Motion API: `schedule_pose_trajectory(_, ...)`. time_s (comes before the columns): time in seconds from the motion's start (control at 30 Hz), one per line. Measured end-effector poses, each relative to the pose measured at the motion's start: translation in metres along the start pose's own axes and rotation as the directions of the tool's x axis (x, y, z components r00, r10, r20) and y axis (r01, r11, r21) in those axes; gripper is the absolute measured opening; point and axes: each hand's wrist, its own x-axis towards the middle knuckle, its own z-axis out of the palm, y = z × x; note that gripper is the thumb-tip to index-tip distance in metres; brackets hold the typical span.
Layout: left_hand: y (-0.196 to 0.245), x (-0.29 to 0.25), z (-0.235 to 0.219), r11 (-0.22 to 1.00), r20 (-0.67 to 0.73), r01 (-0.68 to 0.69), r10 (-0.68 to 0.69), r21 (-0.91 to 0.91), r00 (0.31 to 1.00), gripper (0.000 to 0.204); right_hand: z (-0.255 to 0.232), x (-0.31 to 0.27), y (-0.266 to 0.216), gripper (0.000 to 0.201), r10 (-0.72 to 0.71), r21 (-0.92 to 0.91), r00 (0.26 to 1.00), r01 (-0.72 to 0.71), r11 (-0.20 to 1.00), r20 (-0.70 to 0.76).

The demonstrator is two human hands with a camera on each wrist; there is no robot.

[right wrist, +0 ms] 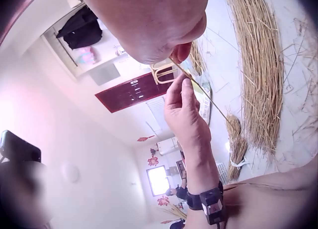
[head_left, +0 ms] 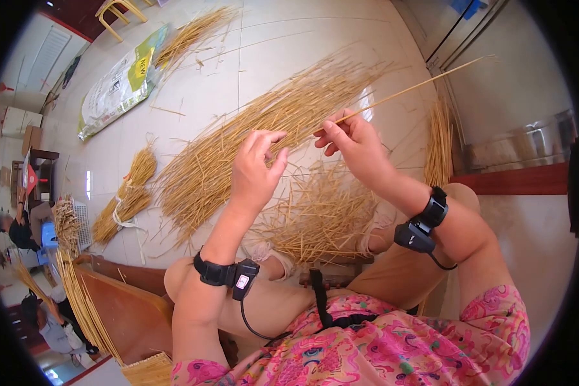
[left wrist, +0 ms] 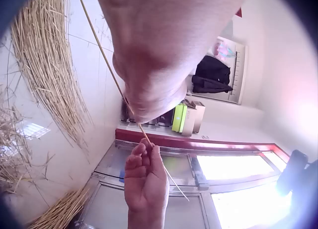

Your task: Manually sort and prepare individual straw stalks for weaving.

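A single long straw stalk [head_left: 408, 93] is held up in the air between my two hands. My right hand [head_left: 360, 145] pinches it between thumb and forefinger, and its thin end sticks out beyond, up to the right. Thumb and fingertips of my left hand [right wrist: 188, 109] pinch the same stalk a short way off, as the right wrist view shows. From there the stalk runs on past the left hand [left wrist: 149, 90]. Below both hands a broad spread of straw [head_left: 257, 122] lies on the tiled floor.
Short loose straw [head_left: 318, 215] lies between my feet. A tied straw bundle [head_left: 132, 186] and a printed sack [head_left: 119, 90] are to the left. More straw [head_left: 439, 141] lies along the door at right. A wooden bench [head_left: 125, 309] stands lower left; other people sit beyond.
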Motion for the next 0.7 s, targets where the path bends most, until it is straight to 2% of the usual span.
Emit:
schedule_pose_trajectory(0.07,0.002,0.0,-0.006,0.982,0.17,0.182,-0.172,-0.046,0.97,0.012,0.003,-0.003,0.003,0.013,-0.002,-0.003,0.999,0.002,1.0,0.035)
schedule_pose_trajectory(0.17,0.002,-0.003,-0.001,0.936,0.207,0.315,-0.281,-0.157,0.937,0.009,0.006,-0.005,0.006,0.013,0.002,-0.007,0.997,-0.001,1.0,0.071)
schedule_pose_trajectory(0.27,-0.002,-0.008,0.003,0.788,0.396,0.56,-0.443,-0.255,0.804,0.013,0.01,-0.007,0.007,0.014,0.02,0.001,0.997,-0.02,1.0,0.08)
schedule_pose_trajectory(0.37,-0.012,-0.011,0.007,0.823,0.432,0.508,-0.373,-0.253,0.821,0.014,0.008,-0.004,0.008,0.013,0.013,-0.001,0.997,-0.013,1.0,0.07)
schedule_pose_trajectory(0.47,-0.014,-0.013,0.009,0.794,0.408,0.498,-0.35,-0.349,0.843,0.011,0.005,-0.002,0.006,0.013,-0.003,0.009,0.998,0.003,1.0,0.061)
schedule_pose_trajectory(0.53,-0.011,-0.012,0.007,0.795,0.405,0.495,-0.347,-0.352,0.846,0.009,0.006,-0.002,0.005,0.014,0.0,0.036,0.998,-0.002,0.999,0.063)
schedule_pose_trajectory(0.63,-0.007,-0.011,0.006,0.838,0.382,0.45,-0.325,-0.307,0.865,0.008,0.008,-0.006,0.007,0.015,0.151,-0.112,0.978,-0.135,0.984,0.145)
schedule_pose_trajectory(0.7,-0.006,-0.012,0.007,0.861,0.376,0.427,-0.312,-0.275,0.872,0.007,0.01,-0.009,0.01,0.015,0.161,-0.097,0.973,-0.147,0.984,0.163)
